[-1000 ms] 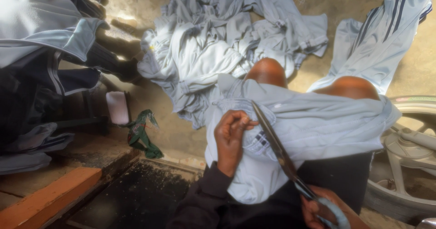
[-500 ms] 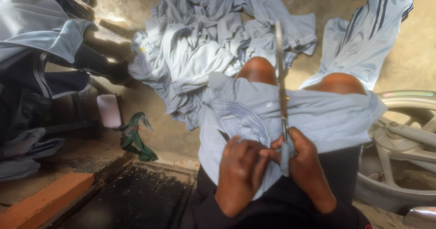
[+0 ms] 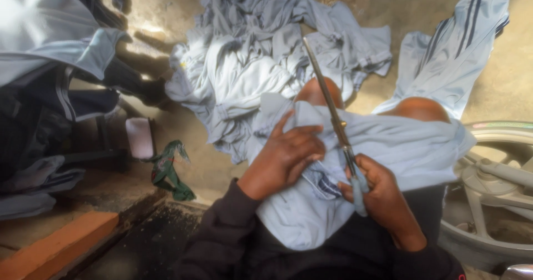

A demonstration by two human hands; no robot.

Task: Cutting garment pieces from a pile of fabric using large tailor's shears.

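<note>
A bare, dusty concrete floor point(image 3: 516, 63) fills the background, seen from above by a seated person. A large heap of pale grey-blue clothes point(image 3: 261, 69) sprawls across the upper middle of the frame, and a similar piece with dark stripes point(image 3: 455, 52) lies at the upper right. More pale and dark clothes point(image 3: 50, 80) hang or pile along the left edge. At the right edge sits part of a metal wheel point(image 3: 494, 202). An orange-brown wooden ledge point(image 3: 55, 246) runs along the lower left, with a crumpled green rag point(image 3: 169, 171) just beyond it.

Across the person's knees, in the centre, lies a pale blue garment point(image 3: 405, 146). The left hand point(image 3: 286, 155) rests on it with fingers curled, pinching a fold of the cloth beside a small dark patch. The right hand point(image 3: 377, 194) is closed around the handles of long scissors point(image 3: 330, 108), whose blades appear together and point up toward the heap. Both sleeves are dark. No box, bag or basket shows.
</note>
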